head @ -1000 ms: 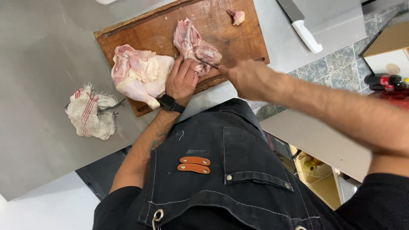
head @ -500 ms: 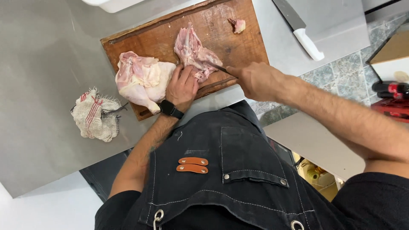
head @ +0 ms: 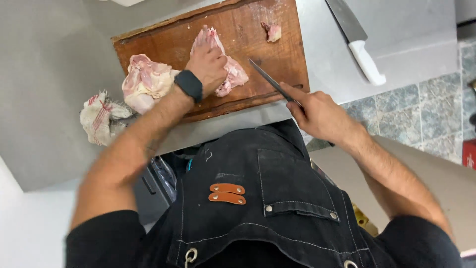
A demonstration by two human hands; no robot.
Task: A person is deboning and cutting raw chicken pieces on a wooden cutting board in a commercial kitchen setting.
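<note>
Head view: left hand [head: 208, 64] now atop chicken piece [head: 230, 74], knife [head: 270, 82] withdrawn

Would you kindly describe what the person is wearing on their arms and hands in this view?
Both forearms are bare, with short black sleeves ending above the elbows. The left hand is ungloved, and a black smartwatch on a black band sits on its wrist. The right hand is also ungloved, with nothing visible on its wrist. A black apron with two tan leather tabs covers the chest.

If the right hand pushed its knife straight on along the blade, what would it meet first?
Probably the raw chicken piece under the left hand. The right hand aims the knife up-left across the wooden board; blade height is unclear.
</note>
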